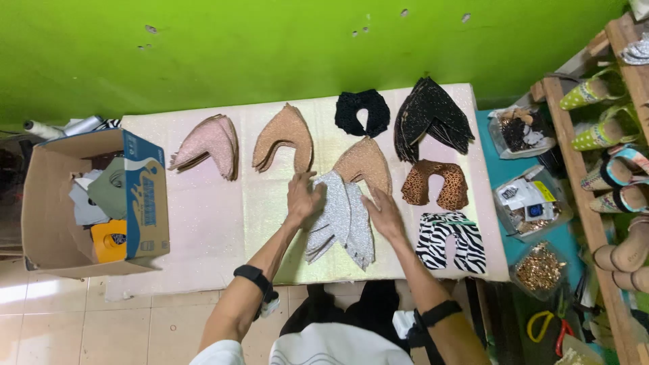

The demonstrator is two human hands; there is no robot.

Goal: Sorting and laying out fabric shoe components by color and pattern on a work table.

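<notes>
My left hand (303,197) and right hand (384,213) press flat on the silver glitter pieces (341,220). Fingers spread wide, gripping nothing. The tan stack (365,164) lies just beyond on the worktop (203,216).

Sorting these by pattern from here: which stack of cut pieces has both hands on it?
The silver glitter stack at the table's front centre. The left hand and right hand both rest on it; the pink, tan, black, leopard and zebra stacks lie untouched.
</notes>
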